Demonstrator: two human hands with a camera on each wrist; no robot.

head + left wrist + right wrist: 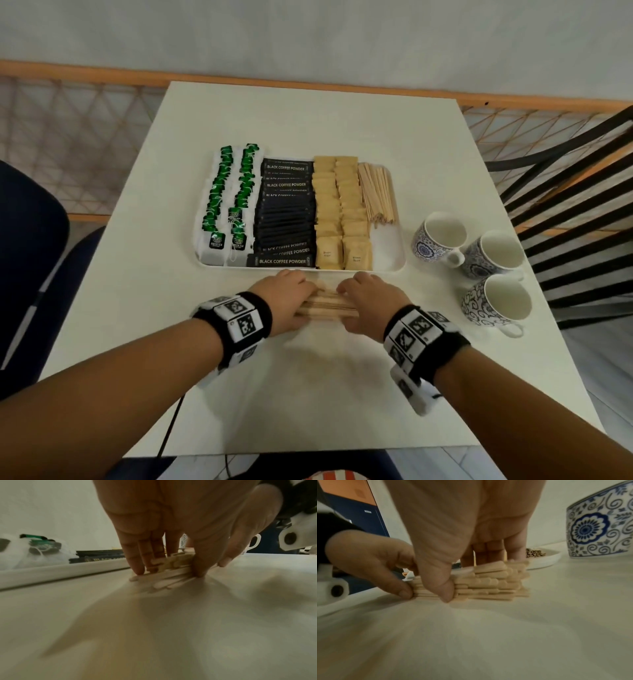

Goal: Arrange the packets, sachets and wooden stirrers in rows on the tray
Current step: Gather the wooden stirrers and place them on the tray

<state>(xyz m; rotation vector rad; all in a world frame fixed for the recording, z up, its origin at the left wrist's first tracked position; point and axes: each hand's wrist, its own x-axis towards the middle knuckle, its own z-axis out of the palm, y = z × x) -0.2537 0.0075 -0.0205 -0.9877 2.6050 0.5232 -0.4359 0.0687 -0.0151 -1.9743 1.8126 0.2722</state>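
Both hands close on a bundle of wooden stirrers [326, 305] lying crosswise on the white counter [308, 377], just in front of the tray [394, 253]. Left hand [286, 301] curls round one end, thumb on the near side and fingertips on the far side; right hand [368, 301] grips the other end the same way. From the right wrist, the stirrer ends show ragged and stepped, not flush. On the tray stand rows of green tea bags [226, 192], black coffee powder sachets [286, 212] and brown sugar packets [340, 212], with a first batch of stirrers [376, 192] fanned in the far right corner; bare tray floor lies nearer, beside the sugar. Three blue-patterned cups [479, 260] stand near the tray's right edge. To do this well, the hands should probably squeeze the bundle evenly, tap the ends square on the counter, then lift it level and turn it lengthwise into that gap. A loose grip would likely spill the lower sticks.
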